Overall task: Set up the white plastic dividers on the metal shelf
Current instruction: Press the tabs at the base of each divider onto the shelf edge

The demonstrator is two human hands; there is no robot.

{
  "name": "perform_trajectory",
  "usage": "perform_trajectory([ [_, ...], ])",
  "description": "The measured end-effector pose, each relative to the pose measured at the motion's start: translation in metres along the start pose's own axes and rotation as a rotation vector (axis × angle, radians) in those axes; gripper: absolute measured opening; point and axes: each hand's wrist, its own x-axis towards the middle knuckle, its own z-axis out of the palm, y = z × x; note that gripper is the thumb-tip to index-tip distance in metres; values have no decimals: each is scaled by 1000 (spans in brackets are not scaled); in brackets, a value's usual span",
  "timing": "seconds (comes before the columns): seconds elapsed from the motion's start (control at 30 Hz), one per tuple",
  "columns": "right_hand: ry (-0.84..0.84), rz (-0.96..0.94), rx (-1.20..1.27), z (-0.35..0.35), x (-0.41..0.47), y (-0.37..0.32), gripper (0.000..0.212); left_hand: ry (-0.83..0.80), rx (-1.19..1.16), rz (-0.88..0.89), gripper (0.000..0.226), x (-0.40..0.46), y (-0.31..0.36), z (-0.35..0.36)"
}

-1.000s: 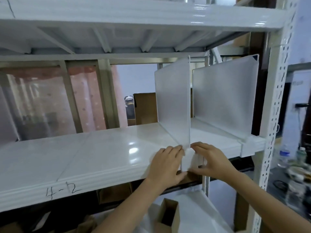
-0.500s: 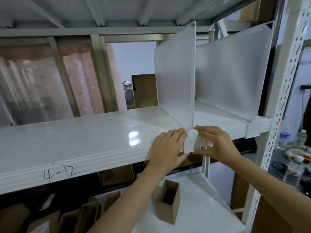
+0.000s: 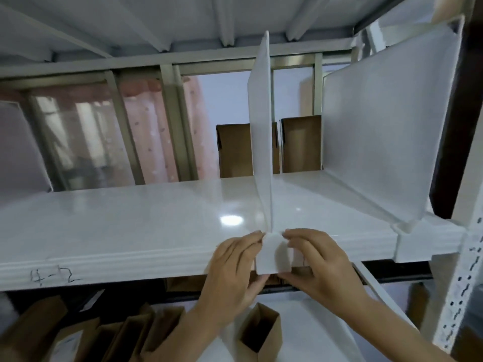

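- The white plastic divider [image 3: 261,142] stood upright on the metal shelf [image 3: 130,218], a little right of its middle, and we saw it almost edge-on, so it looked like a thin blade.
- Its front clip [image 3: 273,253] hung over the front lip of the shelf. Our left hand [image 3: 232,273] and right hand [image 3: 317,265] pinched this clip from both sides, with the fingers [image 3: 251,240] narrow and curled round its top and the thumbs below it.
- We judged that the step was to seat the clip on the lip. The next move probably called for a firm push inward and down, then a check that the panel stayed straight.
- A second divider [image 3: 384,142] already stood near the right upright post [image 3: 470,257], well apart from the first one.
- The panels were frosted, half transparent, flat and thin, with rounded top corners. The shelf surface was glossy white and reflected a lamp.
- Brown cardboard boxes [image 3: 261,333] stood on the lower shelf.
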Motion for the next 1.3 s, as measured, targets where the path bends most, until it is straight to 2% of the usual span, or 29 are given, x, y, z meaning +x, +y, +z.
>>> perform_trajectory([
  [0.13, -3, -107, 16, 8, 3, 3, 59, 18, 20, 40, 48, -1, 2, 0],
  [0.3, -13, -141, 39, 5, 9, 6, 47, -95, 110, 64, 61, 3, 1, -5],
  [0.37, -28, -151, 17, 4, 10, 7, 40, -102, 128, 81, 57, 4, -1, -5],
  [0.57, 13, -178, 9, 7, 7, 9, 39, -1, 78, 87, 40, 6, 0, 0],
  [0.77, -26, -107, 42, 3, 6, 6, 54, 74, 38, 97, 34, 6, 1, 2],
  [1.0, -91, 45, 104, -5, 10, -5, 77, -4, -64, -94, 62, 8, 5, -4],
  [1.17, -116, 66, 100, -6, 14, -5, 75, -25, -41, -133, 66, 13, 9, -5],
  [1.3, -86, 0, -19, -5, 17, -7, 71, -46, -6, -108, 69, 14, 9, -5],
])
